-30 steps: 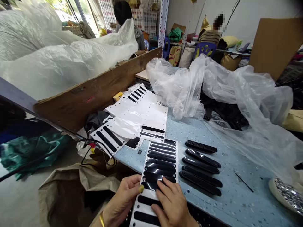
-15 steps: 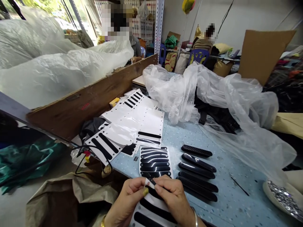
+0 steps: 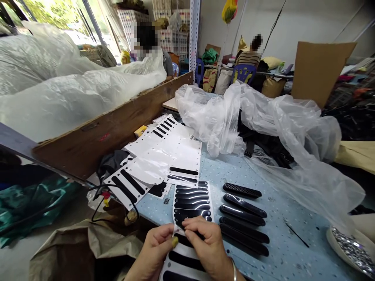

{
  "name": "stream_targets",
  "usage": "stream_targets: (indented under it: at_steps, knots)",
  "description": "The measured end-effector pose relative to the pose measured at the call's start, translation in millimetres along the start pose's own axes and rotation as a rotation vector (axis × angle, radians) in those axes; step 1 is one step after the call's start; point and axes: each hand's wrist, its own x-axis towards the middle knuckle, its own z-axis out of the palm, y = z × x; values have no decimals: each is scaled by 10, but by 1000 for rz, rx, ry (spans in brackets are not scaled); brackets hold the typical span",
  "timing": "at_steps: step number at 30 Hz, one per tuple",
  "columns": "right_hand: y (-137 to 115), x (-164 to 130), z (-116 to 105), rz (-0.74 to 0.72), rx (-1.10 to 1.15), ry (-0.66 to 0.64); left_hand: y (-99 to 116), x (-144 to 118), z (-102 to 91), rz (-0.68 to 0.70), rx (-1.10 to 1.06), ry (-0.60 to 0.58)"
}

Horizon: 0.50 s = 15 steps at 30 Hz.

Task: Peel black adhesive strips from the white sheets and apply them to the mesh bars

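A white backing sheet [image 3: 175, 268] with black rounded strips lies between my hands at the table's near edge. My left hand [image 3: 158, 248] pinches its left edge between thumb and fingers. My right hand [image 3: 208, 240] is closed over the right end of the top strip, thumb and fingertips together; a dark strip end seems to be in the pinch, partly hidden. Just beyond is a sheet of glossy black strips [image 3: 191, 203]. To the right lie several long black plastic pieces [image 3: 243, 214] in a row, the farthest with a honeycomb-textured face [image 3: 241, 190].
More strip sheets [image 3: 184, 156] overlap at the left, beside a wooden board [image 3: 117, 121]. Clear plastic sheeting [image 3: 213, 121] covers dark items at the back. A thin black tool [image 3: 297, 235] and a bowl of metal rings [image 3: 331, 238] are at right. Two people sit farther off.
My hands have moved slightly apart, the left one leftward. My right fingers now point more to the left over the sheet, whose raised top edge has come down. The camera has shifted a little.
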Motion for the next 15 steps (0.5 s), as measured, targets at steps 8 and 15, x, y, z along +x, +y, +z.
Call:
stream_targets:
  at_steps: [8,15]
  knots:
    - [50,-28,25,185,111,9,-14,45,-29,-24,-124,195]
    - [-301,210,-378,190,259,283,31,173,-40,3,276,178]
